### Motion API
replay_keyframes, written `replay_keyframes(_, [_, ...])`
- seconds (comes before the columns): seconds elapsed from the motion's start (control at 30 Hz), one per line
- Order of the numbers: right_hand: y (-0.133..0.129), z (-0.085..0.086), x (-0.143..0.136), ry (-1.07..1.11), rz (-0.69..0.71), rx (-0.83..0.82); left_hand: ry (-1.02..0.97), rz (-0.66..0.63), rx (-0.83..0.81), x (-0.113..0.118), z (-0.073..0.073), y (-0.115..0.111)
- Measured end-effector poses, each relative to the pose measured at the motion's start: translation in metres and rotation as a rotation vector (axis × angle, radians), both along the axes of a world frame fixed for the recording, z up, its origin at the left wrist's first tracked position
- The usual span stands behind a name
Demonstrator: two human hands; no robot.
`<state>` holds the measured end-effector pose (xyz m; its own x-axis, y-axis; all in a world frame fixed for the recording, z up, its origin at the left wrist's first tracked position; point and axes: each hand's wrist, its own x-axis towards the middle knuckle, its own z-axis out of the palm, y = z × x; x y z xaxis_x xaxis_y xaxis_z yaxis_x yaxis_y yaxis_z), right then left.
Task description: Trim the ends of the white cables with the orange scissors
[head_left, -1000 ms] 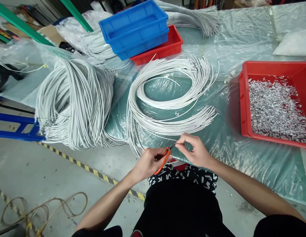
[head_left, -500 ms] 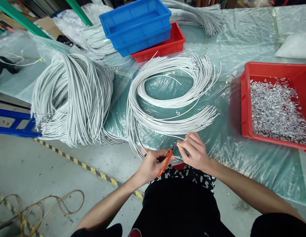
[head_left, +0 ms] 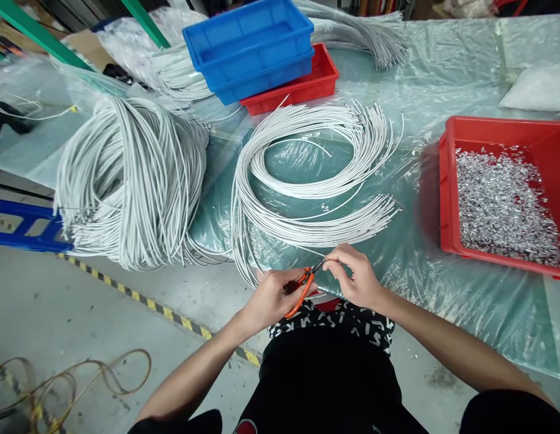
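Orange-handled pliers [head_left: 302, 296] are in my left hand [head_left: 273, 299], fingers closed around the handles, the dark jaws pointing up and right. My right hand [head_left: 355, 277] is closed in a pinch just beyond the jaw tips. Between its fingertips is something tiny and thin that I cannot make out, touching or nearly touching the jaws. Right behind both hands a curved bundle of white cables [head_left: 302, 226] lies on the table, its cut ends fanned toward the right.
A big coil of white cables [head_left: 139, 181] rests at the left. Stacked blue bins [head_left: 257, 51] sit on a red tray [head_left: 298, 90] at the back. On the right, a red bin [head_left: 449, 199] holds many small shiny metal pieces [head_left: 506, 205]. Plastic sheeting [head_left: 442, 78] covers the table.
The pliers have tilted slightly, their handles showing wider apart, and their jaws are nearer my right fingertips. Both hands stay in nearly the same place. The camera view has shifted a little.
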<state>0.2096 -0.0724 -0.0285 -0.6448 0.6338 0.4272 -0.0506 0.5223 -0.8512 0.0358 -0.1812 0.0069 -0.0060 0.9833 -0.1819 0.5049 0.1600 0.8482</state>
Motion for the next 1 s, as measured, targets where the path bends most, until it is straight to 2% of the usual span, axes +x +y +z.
replay_keyframes(0.2, [0.0, 0.003, 0.0, 0.043, 0.105, -0.328, 0.048, 0.005, 0.047, -0.002, -0.002, 0.002])
replay_keyframes(0.33, [0.001, 0.003, -0.001, 0.072, 0.114, -0.428, -0.033, 0.116, 0.129, -0.001, -0.008, 0.0])
replay_keyframes(0.47, [0.0, 0.003, -0.001, 0.064, 0.135, -0.426, -0.201, 0.337, 0.2, 0.01, -0.013, 0.008])
replay_keyframes(0.53, [0.0, 0.003, -0.001, 0.056, 0.131, -0.412, -0.257, 0.388, 0.209, 0.017, -0.012, 0.015])
replay_keyframes(0.67, [-0.001, 0.005, -0.001, 0.038, 0.098, -0.38, -0.331, 0.414, 0.228, 0.029, -0.006, 0.026])
replay_keyframes(0.83, [-0.001, 0.005, -0.001, 0.026, 0.09, -0.36, -0.356, 0.427, 0.25, 0.033, -0.004, 0.029])
replay_keyframes(1.0, [-0.001, 0.003, -0.002, 0.081, -0.029, -0.294, -0.325, 0.448, 0.258, 0.032, -0.006, 0.029])
